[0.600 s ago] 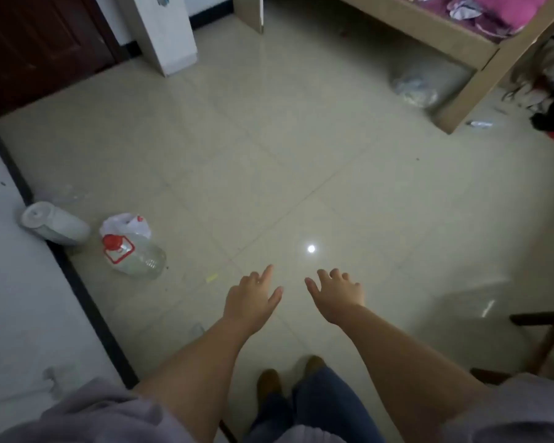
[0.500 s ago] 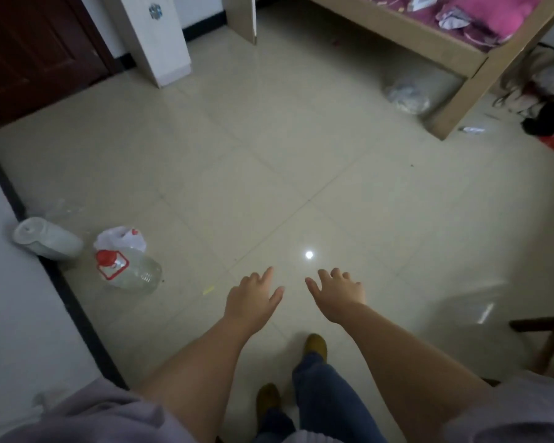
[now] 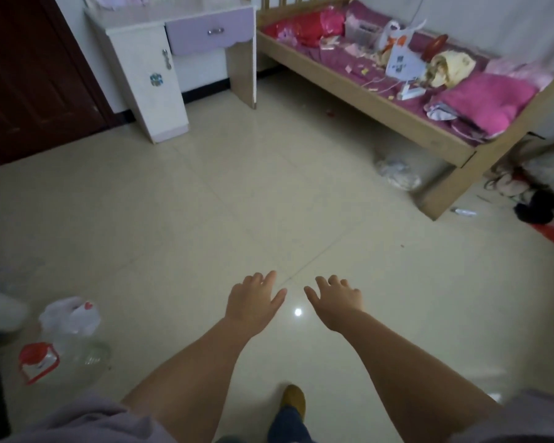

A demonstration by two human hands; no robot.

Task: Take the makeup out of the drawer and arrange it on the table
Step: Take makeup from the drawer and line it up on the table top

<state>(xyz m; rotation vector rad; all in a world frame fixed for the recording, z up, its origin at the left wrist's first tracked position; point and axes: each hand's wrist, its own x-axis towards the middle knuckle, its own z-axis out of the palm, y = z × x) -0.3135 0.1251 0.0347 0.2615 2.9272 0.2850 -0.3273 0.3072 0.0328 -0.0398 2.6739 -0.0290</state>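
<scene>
1. Both hands hold nothing: the left hand (image 3: 253, 302) and the right hand (image 3: 336, 300) reach forward over the floor, palms down, fingers loosely spread, a small gap between them.
2. Below them, a brown shoe (image 3: 294, 398) on a leg in blue trousers stands on the glossy cream floor tiles (image 3: 205, 219), and a bright spot of reflected light (image 3: 297, 312) lies between the two wrists.
3. Near left, a clear plastic jug with a red cap (image 3: 55, 356) lies on its side, touching a crumpled white plastic bag (image 3: 71, 316).
4. Farther off at the wall stands a white dressing table (image 3: 160, 81); its lilac drawer with a metal handle (image 3: 210, 30) is closed, so no makeup can be seen, and the tabletop is mostly out of frame.
5. Just right of the table runs a light wooden bed frame (image 3: 381, 107) with purple bedding, strewn with pink cushions, papers and small clutter.
6. A crumpled clear plastic bag (image 3: 397, 174) lies on the floor by the bed's near leg.
</scene>
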